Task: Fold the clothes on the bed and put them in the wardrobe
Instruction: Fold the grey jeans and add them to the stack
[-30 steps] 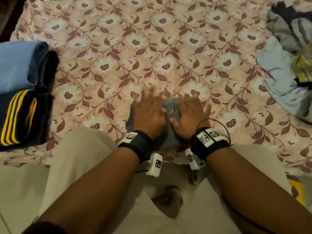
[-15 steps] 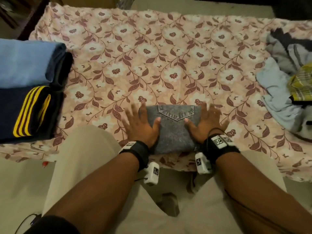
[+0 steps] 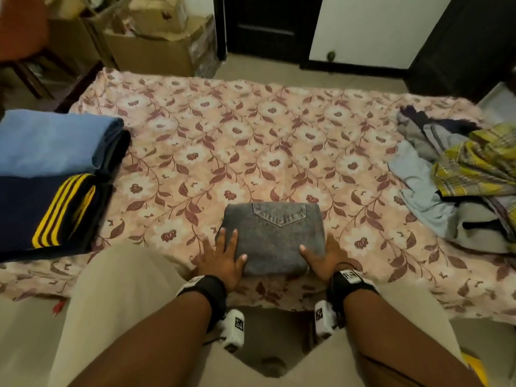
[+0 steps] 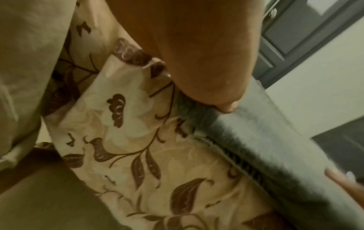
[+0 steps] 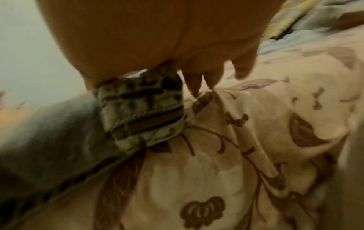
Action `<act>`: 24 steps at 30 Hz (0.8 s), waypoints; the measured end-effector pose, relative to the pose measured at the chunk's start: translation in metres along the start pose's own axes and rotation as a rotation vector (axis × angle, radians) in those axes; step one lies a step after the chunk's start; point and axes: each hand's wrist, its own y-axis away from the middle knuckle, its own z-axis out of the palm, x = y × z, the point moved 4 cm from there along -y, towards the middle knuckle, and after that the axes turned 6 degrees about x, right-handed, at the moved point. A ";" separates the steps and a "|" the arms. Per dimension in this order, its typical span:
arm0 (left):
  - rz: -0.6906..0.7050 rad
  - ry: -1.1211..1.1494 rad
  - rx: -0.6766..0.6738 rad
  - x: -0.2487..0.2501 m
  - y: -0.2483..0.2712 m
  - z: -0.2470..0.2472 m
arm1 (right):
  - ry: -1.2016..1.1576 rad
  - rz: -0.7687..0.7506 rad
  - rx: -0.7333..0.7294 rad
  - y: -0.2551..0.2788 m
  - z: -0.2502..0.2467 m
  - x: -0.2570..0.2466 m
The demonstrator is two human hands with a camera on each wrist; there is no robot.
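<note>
A pair of grey jeans (image 3: 272, 236), folded into a square with a back pocket on top, lies on the floral bed sheet (image 3: 279, 129) near the front edge. My left hand (image 3: 223, 255) lies flat along its left edge, fingers straight and thumb on top. In the left wrist view that thumb (image 4: 226, 107) rests on the jeans (image 4: 265, 140). My right hand (image 3: 321, 255) holds the near right corner with the thumb on top. In the right wrist view its fingers (image 5: 197, 80) reach down the side of the jeans (image 5: 59, 132) to the sheet.
Folded clothes are stacked at the bed's left: a blue piece (image 3: 53, 141) and a navy one with yellow stripes (image 3: 42, 210). A heap of unfolded clothes (image 3: 460, 177) lies at the right. Cardboard boxes (image 3: 156, 43) and a dark door (image 3: 268, 26) stand beyond the bed.
Both hands slid from the middle of the jeans out to its sides, then back to the near corners. The view has tilted up to show the room.
</note>
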 end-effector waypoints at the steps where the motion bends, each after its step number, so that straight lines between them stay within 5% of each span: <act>1: -0.036 0.016 0.001 0.000 0.002 -0.008 | -0.130 0.045 -0.018 0.002 -0.004 0.001; 8: 0.064 0.480 0.199 0.023 0.011 -0.060 | -1.054 0.303 -0.119 0.013 0.024 -0.010; 15: 0.116 0.310 0.099 0.022 0.044 -0.044 | -1.255 0.445 -0.197 0.002 0.035 -0.010; 19: 0.266 0.036 0.198 0.038 0.050 -0.053 | -1.378 0.424 -0.226 0.016 0.023 -0.030; 24: 0.380 0.138 0.220 0.066 0.059 -0.042 | -1.477 0.326 -0.299 0.053 0.000 -0.073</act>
